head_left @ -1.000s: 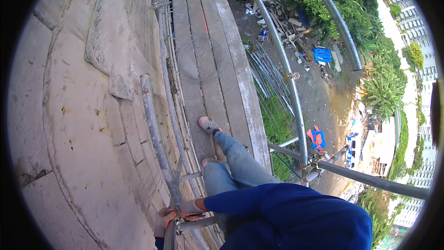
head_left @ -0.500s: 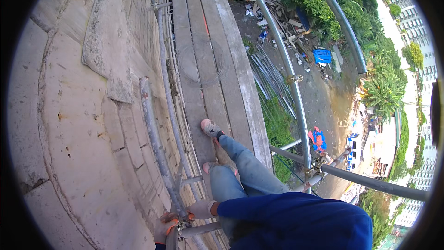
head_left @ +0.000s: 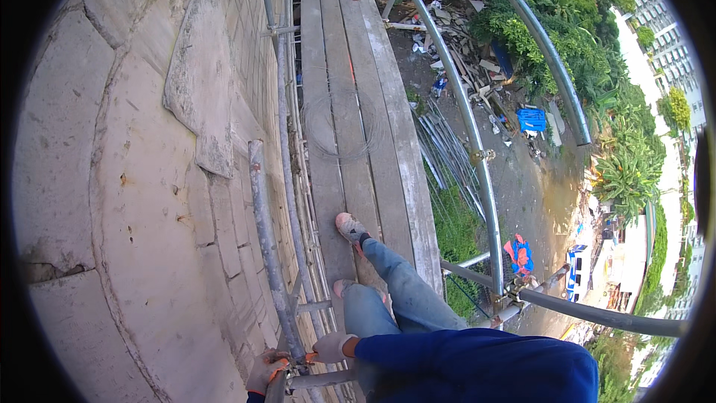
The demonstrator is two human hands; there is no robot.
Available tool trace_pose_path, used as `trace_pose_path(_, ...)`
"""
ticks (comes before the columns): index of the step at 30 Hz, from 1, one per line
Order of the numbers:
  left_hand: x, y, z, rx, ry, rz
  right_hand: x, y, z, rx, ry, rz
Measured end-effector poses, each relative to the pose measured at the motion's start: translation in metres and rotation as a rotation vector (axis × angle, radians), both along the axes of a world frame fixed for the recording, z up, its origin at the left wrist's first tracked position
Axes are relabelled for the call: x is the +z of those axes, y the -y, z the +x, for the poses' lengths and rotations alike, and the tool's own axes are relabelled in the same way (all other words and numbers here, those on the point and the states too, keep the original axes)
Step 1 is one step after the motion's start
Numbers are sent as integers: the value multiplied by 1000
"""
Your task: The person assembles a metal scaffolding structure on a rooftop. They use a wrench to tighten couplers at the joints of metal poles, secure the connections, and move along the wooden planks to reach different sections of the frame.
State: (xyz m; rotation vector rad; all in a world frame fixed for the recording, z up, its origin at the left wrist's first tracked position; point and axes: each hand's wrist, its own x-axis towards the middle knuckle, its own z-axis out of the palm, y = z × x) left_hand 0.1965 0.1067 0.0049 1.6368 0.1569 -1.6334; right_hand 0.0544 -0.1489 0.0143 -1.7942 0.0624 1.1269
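Note:
At the lower edge, my left hand, in a white and orange work glove, is closed around the end of a short grey scaffold tube. Beside it my right hand, gloved alike, has its fingers curled against a scaffold coupler. This coupler sits at the foot of a slanting, paint-spattered scaffold tube, where a horizontal tube meets it. My fingers partly hide the joint, and its bolt is too small to make out.
Wooden planks form the walkway underfoot, with a wire coil lying on them. A stone wall rises at the left. Metal guard tubes run along the right, above a drop to ground with debris and stacked pipes.
The view has shifted slightly, so the wall, planks and tubes sit further right and lower. Both hands stay at the coupler, my right hand's fingers now closer in against it.

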Motion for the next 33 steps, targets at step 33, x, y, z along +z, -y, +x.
trace_pose_path(33,-16,-27,-17,-12,195,-197,-3,-4,11,203,51,-106)
